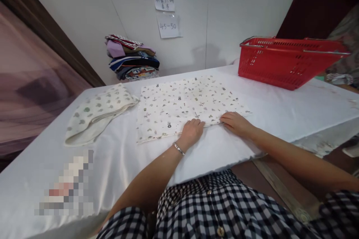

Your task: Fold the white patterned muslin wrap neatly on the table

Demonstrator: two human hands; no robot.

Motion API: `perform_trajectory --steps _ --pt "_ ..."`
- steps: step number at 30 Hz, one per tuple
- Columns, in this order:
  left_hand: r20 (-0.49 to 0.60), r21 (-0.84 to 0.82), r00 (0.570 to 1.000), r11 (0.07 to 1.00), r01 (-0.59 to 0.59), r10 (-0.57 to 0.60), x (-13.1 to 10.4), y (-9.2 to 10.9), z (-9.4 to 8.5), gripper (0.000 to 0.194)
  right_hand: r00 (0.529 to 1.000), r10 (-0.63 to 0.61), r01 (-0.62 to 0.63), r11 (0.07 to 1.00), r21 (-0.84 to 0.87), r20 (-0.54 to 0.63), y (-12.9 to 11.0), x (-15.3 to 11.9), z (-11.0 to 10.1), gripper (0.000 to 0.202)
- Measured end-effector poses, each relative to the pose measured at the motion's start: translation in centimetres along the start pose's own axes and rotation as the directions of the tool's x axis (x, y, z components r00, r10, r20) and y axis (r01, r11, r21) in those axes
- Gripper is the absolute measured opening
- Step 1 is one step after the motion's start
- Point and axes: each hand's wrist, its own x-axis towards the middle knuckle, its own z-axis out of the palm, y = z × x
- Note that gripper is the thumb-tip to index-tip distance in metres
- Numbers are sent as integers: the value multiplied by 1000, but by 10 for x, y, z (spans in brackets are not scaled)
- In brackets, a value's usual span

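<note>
A white printed cloth with small grey, green and reddish motifs is spread flat in front of me, its layers showing along the near edge. My left hand, with a silver bracelet on the wrist, has its fingers curled on the middle of that edge. Farther right along the same edge, my right hand holds it with fingers close together. Both thumbs are mostly hidden. To the left lies a second cloth, cream with leaf-like prints, loosely folded over.
The white-covered table carries a red plastic basket at the back right. A stack of folded fabrics rises by the wall at the back left. A pixelated object lies front left. Two paper signs hang on the wall.
</note>
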Motion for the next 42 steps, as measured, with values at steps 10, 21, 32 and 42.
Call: perform_trajectory --steps 10,21,32,42 --pt "-65 -49 998 999 0 -3 0 3 13 16 1000 16 -17 996 -92 -7 -5 2 2 36" --pt "-152 -60 986 997 57 -66 3 -1 31 15 985 -135 140 989 44 -103 -57 57 36 23" --pt "-140 30 985 994 105 -100 -22 -8 18 16 975 -137 159 980 122 -175 -52 53 41 28" --pt "-42 38 973 973 227 -226 -52 -28 -4 17 983 -87 121 970 209 -163 -53 55 42 32"
